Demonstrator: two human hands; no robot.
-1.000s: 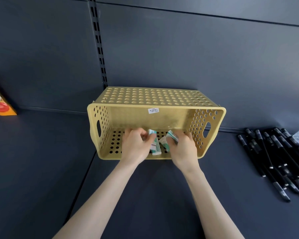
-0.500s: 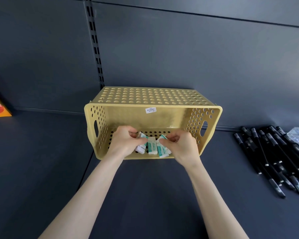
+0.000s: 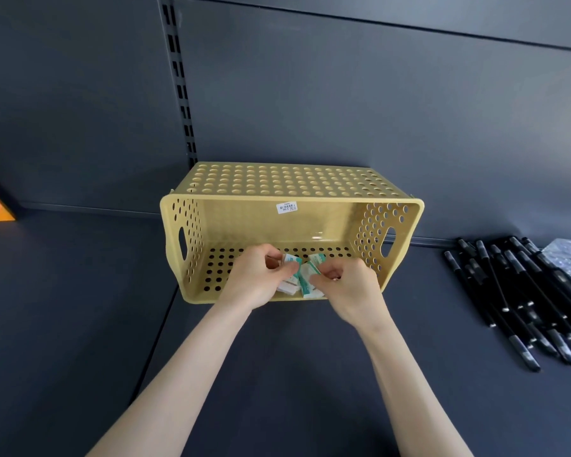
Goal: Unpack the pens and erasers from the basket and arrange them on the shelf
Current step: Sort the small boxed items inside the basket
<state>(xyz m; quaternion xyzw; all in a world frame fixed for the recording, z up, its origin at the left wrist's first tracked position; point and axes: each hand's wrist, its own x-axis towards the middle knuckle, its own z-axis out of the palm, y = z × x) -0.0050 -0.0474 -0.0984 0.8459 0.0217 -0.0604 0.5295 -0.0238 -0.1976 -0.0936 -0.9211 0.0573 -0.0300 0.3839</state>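
Shelf (image 3: 80, 324) carries the basket (image 3: 277, 183), tipped on its side against the back edge, mouth facing out. Pens (image 3: 524, 298) are laid out toward the right edge. Step in hand: erasers (image 3: 305, 282). They're just inside the basket mouth, with left hand (image 3: 254, 282) and right hand (image 3: 350, 288) both in there, fingers curled round them. Next, probably: lift clear of the rim without dropping any, then set down on open shelf.

Yellow basket (image 3: 277, 225) dotted with round holes, white-and-teal erasers (image 3: 305, 280), black pens (image 3: 521, 298), dark grey shelf (image 3: 80, 308)
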